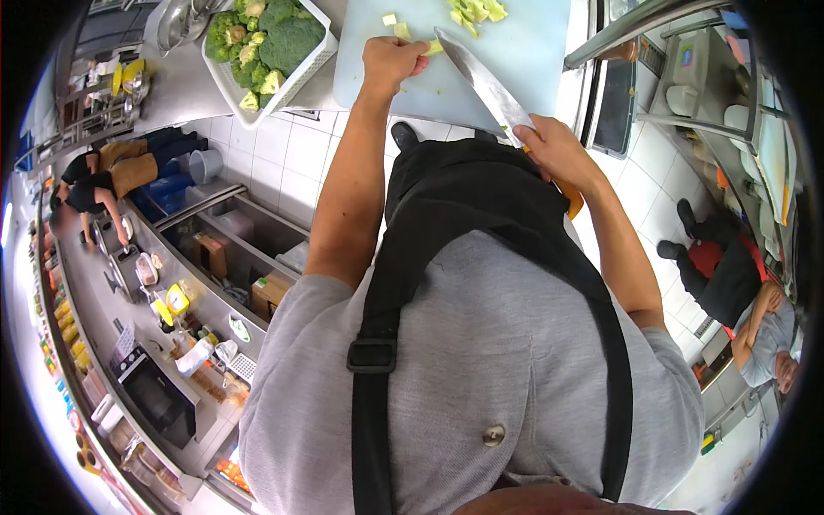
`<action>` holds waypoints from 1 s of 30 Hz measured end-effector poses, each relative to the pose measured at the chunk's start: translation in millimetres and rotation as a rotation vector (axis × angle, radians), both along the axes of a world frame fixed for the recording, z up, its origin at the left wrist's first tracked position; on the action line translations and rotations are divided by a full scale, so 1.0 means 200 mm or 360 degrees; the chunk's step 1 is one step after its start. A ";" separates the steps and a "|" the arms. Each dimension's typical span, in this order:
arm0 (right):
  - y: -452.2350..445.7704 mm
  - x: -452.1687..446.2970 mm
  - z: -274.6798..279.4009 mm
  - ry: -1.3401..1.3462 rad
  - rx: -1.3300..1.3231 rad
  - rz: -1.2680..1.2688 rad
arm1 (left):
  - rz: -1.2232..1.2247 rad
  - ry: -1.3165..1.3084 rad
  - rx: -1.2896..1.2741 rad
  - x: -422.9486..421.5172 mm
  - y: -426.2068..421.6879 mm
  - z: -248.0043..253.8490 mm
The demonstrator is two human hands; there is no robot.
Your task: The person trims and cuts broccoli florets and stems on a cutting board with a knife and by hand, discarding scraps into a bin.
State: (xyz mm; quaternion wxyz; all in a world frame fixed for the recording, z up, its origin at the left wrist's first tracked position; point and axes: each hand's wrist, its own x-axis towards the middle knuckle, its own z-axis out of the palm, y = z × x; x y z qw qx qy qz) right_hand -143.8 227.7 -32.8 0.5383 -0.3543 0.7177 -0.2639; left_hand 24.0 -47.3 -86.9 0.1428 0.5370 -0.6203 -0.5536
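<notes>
A large knife [485, 81] is gripped by its handle in my right hand [549, 148], its blade slanting up and left over the pale cutting board [506, 77]. The blade's tip is close to a small pale-green piece [433, 46], which the closed fingers of my left hand [395, 64] hold against the board. Two cut cubes [401, 30] lie just above my left hand. More green pieces [476, 10] are at the board's top edge, above the knife.
A white basket of broccoli [322, 51] stands left of the board, beside metal bowls [180, 21]. A metal rail [644, 33] runs at the right. Two people work at a far-left counter; another person [764, 322] is at the right.
</notes>
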 end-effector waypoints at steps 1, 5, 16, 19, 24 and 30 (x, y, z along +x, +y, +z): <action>-0.03 0.01 0.02 -0.0008 0.0011 -0.0007 | -0.0009 0.0009 0.0013 0.00 0.00 0.00; -0.09 -0.01 -0.09 -0.0022 -0.0087 0.0068 | -0.0040 -0.0043 0.0016 0.01 -0.01 0.01; -0.34 0.01 -0.14 0.0303 -0.0296 0.0146 | -0.0014 0.0040 0.0107 0.02 0.02 0.05; -0.35 -0.01 -0.04 0.0376 -0.0281 0.0048 | -0.0087 0.0039 0.0112 0.08 0.03 0.05; -0.32 0.03 0.05 0.0419 -0.0271 -0.0053 | -0.0086 0.0153 0.0144 0.11 0.02 0.01; -0.19 0.20 0.00 0.0456 -0.0170 -0.0194 | -0.0109 0.0324 -0.0037 0.04 -0.03 -0.07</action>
